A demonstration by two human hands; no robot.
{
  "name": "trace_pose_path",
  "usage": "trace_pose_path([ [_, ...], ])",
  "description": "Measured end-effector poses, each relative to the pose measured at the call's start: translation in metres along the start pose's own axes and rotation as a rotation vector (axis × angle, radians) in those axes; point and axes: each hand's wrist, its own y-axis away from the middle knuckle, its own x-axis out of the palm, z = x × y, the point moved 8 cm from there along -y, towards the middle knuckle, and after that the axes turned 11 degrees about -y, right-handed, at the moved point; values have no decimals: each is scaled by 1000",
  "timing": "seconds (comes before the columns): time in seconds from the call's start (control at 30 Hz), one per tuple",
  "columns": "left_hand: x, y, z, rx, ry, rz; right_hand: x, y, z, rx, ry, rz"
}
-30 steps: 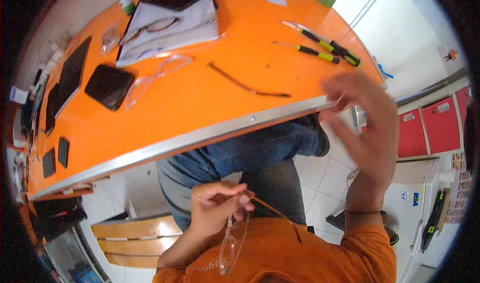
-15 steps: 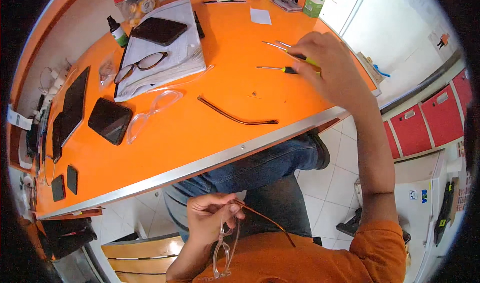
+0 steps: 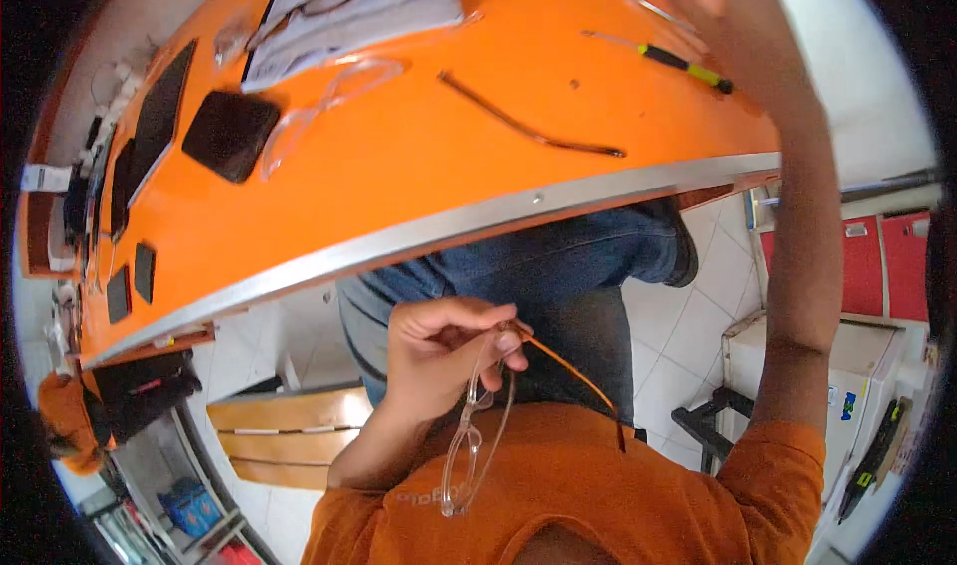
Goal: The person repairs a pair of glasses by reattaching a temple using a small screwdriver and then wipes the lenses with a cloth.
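Pinching a clear eyeglass frame (image 3: pixel 465 433) and a brown temple (image 3: pixel 573 371) over the lap (image 3: pixel 588 316), left hand (image 3: pixel 439 361) is hiding whether they're joined. Loose temple (image 3: pixel 528 131) is lying on the table (image 3: pixel 399 181), apparently unfitted; right hand (image 3: pixel 726 14) is curling near a yellow-and-black screwdriver (image 3: pixel 686 68), grip unclear.

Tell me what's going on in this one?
A person's left hand holds a clear glasses frame and a brown temple arm above the lap. The right hand is over the orange table, beyond a screwdriver; whether it grips anything is unclear. Another brown temple lies loose on the tabletop.
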Motion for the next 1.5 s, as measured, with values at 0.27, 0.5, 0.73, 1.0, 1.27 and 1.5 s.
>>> trace_pose_path([
  [0.27, 13, 7, -5, -2, 27, 113, -10, 120, 110, -272, -136, 420],
  [0.5, 15, 9, -1, 31, -22, 137, -3, 147, 129, -444, 13, 489],
  [0.73, 16, 13, -6, -32, 13, 122, -6, 147, 134, -462, 9, 504],
  [1.0, 19, 16, -6, -31, 51, 185, -5, 150, 136, -446, 36, 516],
  [1.27, 21, 15, -5, -61, 32, 200, -7, 149, 137, -440, 72, 532],
  [1.5, 22, 15, -5, -29, 12, 187, -4, 150, 136, -432, 87, 524],
])
